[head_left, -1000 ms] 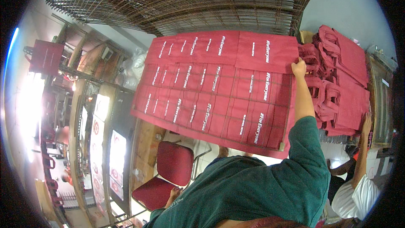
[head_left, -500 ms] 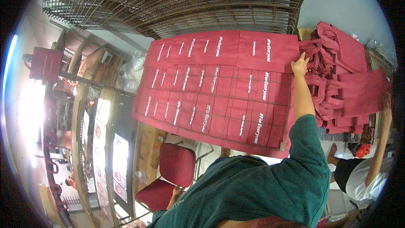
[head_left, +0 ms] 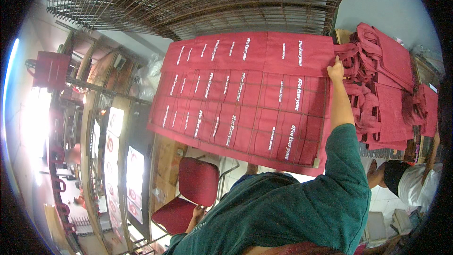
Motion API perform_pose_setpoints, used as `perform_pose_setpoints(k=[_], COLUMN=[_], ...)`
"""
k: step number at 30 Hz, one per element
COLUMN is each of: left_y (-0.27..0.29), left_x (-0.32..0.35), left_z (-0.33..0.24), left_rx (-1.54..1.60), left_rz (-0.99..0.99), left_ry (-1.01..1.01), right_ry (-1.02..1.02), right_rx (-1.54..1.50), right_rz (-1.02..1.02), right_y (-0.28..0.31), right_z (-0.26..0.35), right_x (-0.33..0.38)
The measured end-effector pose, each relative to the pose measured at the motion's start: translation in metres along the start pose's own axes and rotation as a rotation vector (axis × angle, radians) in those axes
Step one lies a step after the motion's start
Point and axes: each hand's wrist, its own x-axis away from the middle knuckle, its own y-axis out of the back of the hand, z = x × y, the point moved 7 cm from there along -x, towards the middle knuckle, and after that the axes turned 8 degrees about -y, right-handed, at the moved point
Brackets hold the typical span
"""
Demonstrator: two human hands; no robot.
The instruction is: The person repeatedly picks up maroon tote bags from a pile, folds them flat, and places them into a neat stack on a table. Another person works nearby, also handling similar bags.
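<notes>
Printed red fabric tote bags (head_left: 302, 54) lie in overlapping rows on a wire rack (head_left: 314, 162) in front of me. My right hand (head_left: 335, 70) is at the right edge of the far row, thumb and fingers closed on the lower right corner of a bag, beside its fabric handles (head_left: 348, 54). The fingers under the edge are hidden. Low on the left, my left hand (head_left: 198, 214) hangs in front of a red chair (head_left: 198, 179). Its fingers look curled; what they hold, if anything, is too small to make out.
Stacked wire racks (head_left: 203, 4) stand behind the bags. Piles of red bags (head_left: 387, 56) lie to the right, where a co-worker (head_left: 415, 184) stands. A long table with printed sheets (head_left: 135, 184) and shelving (head_left: 89, 61) are at the left.
My right hand has shifted slightly, its fingers drawing closer together at the bag's edge. On the right, the co-worker's arm has lowered, and a bag that was moving now rests at the far right.
</notes>
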Motion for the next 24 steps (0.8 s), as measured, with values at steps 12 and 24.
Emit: perform_pose_setpoints(k=[12,24], left_y=[0.023,-0.050], left_x=[-0.024,-0.014], left_z=[0.053,-0.005], left_rx=[-0.012,-0.276], left_rz=[0.025,0.016], left_ry=[0.131,0.102], right_ry=[-0.073,-0.109], right_rx=[-0.107,-0.353], right_rz=[0.014,-0.479], right_y=[-0.004,0.058], right_z=[-0.009,-0.004], right_x=[0.004,0.058])
